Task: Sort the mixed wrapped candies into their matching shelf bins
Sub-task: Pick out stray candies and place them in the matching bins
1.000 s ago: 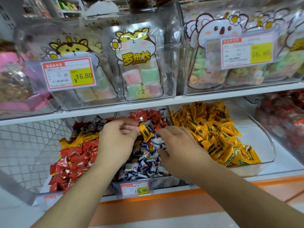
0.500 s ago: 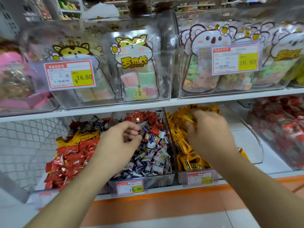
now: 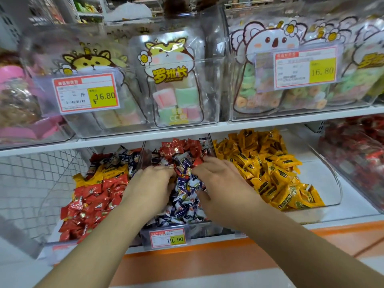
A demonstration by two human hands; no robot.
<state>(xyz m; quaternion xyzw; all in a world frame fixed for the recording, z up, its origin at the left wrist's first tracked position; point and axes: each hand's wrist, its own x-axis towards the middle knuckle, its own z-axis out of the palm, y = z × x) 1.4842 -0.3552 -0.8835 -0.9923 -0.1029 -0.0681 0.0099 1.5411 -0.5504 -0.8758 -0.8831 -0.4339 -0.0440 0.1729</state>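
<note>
The middle bin [image 3: 207,227] is see-through and full of dark blue and white candies [image 3: 182,196], with some red candies [image 3: 178,147] at the back. The bin on the right holds yellow candies [image 3: 270,169] with dark labels, and the bin on the left has red candies [image 3: 91,202] with yellow ones and a few blue ones behind. The price tags [image 3: 167,238] are white with red edges and a yellow box, the shelf [image 3: 145,136] is white with an orange strip [image 3: 197,260] low down, and the bags above have yellow cartoon animals [image 3: 166,57] and pink and green sweets.
</note>
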